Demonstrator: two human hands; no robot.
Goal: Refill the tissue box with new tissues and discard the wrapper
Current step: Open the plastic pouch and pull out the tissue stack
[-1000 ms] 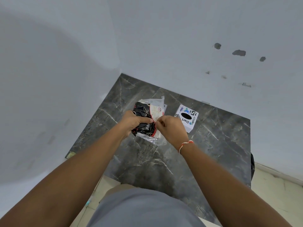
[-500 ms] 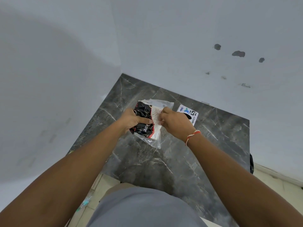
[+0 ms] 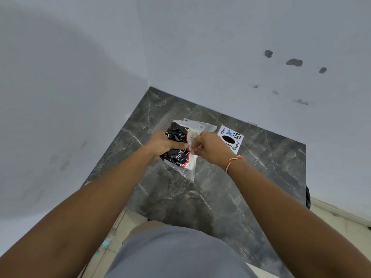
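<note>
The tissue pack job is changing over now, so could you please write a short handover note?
Left hand: gripping the black tissue pack above the dark marble table.
Right hand: pinching the white tissues at the pack's open side.
Tissue box: on the table just beyond the right hand, oval slot up.
Done: wrapper opened.
Left: pull the tissues out, load the box, discard the wrapper.

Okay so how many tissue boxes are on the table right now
1. The white tissue box sits on the dark marble table, just beyond the right hand, which partly covers it. The pack of tissues could hide something behind it.
</note>
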